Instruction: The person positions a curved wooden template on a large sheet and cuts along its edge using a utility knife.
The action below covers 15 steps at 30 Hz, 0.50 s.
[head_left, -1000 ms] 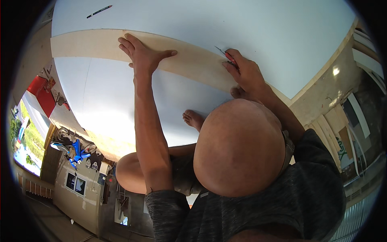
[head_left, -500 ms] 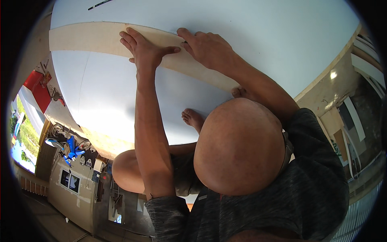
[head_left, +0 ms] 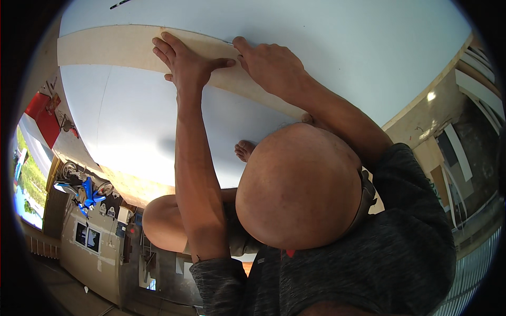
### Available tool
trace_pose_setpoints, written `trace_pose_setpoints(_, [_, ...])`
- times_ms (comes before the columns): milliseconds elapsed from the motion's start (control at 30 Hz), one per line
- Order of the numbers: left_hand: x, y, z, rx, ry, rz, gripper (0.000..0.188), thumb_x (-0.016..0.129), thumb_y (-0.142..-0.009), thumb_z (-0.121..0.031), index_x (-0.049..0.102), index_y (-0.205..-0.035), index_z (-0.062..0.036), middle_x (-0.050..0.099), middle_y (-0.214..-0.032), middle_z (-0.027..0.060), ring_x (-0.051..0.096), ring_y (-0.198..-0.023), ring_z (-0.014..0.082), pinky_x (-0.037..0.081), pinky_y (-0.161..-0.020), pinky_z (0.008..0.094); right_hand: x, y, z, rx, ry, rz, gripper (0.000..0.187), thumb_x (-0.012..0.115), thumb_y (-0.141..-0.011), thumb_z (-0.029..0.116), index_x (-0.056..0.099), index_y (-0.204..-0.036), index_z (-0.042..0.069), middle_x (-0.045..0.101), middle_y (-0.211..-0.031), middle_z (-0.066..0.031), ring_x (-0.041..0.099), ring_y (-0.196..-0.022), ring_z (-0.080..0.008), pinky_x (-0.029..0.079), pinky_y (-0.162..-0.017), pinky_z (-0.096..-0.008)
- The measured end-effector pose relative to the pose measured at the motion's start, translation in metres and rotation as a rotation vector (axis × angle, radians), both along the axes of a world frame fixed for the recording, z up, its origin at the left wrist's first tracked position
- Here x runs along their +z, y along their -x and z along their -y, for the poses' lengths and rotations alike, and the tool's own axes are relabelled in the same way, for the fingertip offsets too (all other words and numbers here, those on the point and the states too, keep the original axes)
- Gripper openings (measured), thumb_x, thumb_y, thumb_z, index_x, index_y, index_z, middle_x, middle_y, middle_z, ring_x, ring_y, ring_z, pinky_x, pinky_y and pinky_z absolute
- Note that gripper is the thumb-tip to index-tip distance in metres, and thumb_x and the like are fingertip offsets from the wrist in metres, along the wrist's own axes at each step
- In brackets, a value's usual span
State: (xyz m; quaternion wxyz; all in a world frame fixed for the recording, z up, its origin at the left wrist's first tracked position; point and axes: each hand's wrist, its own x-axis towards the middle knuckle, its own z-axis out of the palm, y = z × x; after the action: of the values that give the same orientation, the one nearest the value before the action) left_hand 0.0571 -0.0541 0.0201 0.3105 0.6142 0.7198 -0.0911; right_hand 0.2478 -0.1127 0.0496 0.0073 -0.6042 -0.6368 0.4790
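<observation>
A long pale wooden strip lies across a large white sheet, running from the far left toward my feet. My left hand presses flat on the strip, its fingers spread and its thumb stretched to the right. Just right of that thumb, my right hand rests at the strip's far edge, with the index finger extended along it. The other right fingers are curled in. Whatever they may grip is hidden beneath the hand. A short dark line shows on the sheet by the right index fingertip.
A thin black pencil-like stick lies on the sheet beyond the strip. My bare foot stands on the sheet. White and brown board offcuts lie at the right. A blue motorbike and a red object are at the left.
The view has shifted slightly, and my knee appears farther left, covering more of the foot. Both hands keep nearly the same places on the strip.
</observation>
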Motion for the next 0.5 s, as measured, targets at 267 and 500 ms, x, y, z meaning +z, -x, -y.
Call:
trace_pose_setpoints(267, [0.002, -0.002, 0.001, -0.001, 0.008, -0.003, 0.181, 0.107, -0.037, -0.054, -0.005, -0.167, 0.0011, -0.007, -0.175, 0.0301, -0.01, -0.163, 0.0434, 0.02, -0.114, 0.0859, 0.003, -0.006, 0.006, -0.012, 0.065, 0.039, 0.028, 0.048, -0.107, 0.019, 0.056, -0.127, 0.0, 0.074, -0.077, -0.0174, 0.074, -0.072, -0.0372, 0.058, -0.067, -0.0496])
trace_pose_setpoints(500, [0.004, -0.001, -0.001, 0.0, 0.011, -0.01, 0.18, 0.107, -0.038, -0.054, -0.005, -0.167, 0.0002, -0.008, -0.175, 0.0293, -0.011, -0.163, 0.0434, 0.021, -0.114, 0.085, 0.009, -0.019, 0.02, -0.005, 0.15, 0.073, 0.032, 0.046, -0.109, 0.021, 0.055, -0.131, 0.0, 0.073, -0.077, -0.0176, 0.073, -0.072, -0.037, 0.058, -0.068, -0.0509])
